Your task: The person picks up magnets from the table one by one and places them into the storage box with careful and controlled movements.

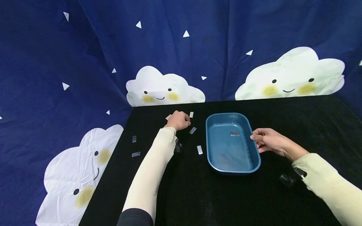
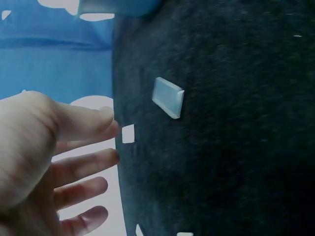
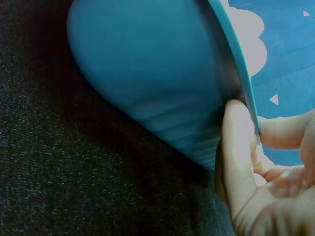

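A blue plastic bin (image 1: 233,171) is on the black table, one small clear rectangular piece (image 1: 235,133) lying on its floor. My right hand (image 1: 270,141) pinches the bin's right rim, thumb on the inner side and fingers on the outer wall, as the right wrist view shows. Over the table left of the bin is my left hand (image 1: 178,120), palm down, thumb close to the index finger and nothing visible in its grasp. In the left wrist view a clear rectangular piece (image 2: 168,97) lies beyond its fingertips, with a smaller-looking piece (image 2: 128,133) nearer to them.
More clear pieces are scattered on the black cloth: one piece (image 1: 200,150) beside the bin's left wall, another piece (image 1: 191,115) at the back, and two at the left, an upper piece (image 1: 134,139) and a lower piece (image 1: 136,154). A blue curtain (image 1: 175,47) with clouds hangs behind.
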The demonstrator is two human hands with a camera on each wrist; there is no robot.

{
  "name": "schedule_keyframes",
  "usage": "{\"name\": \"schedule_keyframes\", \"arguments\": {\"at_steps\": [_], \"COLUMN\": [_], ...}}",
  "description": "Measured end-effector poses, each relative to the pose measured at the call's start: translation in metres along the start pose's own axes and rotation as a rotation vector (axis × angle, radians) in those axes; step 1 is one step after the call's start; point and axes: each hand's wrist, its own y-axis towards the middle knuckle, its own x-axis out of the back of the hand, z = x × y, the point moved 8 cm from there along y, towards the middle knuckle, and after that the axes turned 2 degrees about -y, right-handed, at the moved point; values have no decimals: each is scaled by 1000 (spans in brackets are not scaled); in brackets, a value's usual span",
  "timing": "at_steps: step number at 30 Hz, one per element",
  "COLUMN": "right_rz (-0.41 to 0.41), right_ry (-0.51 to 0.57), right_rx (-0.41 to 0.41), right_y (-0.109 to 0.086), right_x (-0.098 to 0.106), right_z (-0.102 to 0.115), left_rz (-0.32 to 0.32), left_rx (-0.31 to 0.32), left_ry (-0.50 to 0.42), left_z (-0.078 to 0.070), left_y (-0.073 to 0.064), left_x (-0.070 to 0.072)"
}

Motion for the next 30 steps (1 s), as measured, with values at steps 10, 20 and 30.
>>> {"name": "schedule_keyframes", "arguments": {"at_steps": [10, 20, 30], "right_rz": [-4, -6, 2], "right_ry": [-7, -14, -6], "right_rx": [2, 12, 3], "right_y": [-2, 0, 0], "right_x": [0, -1, 0], "right_z": [0, 1, -1], "left_rz": [12, -30, -90], "left_rx": [1, 11, -1], "left_ry": [162, 228, 270], "left_z": [-5, -6, -9], "left_y": [-3, -9, -11], "left_x": [-24, -26, -28]}}
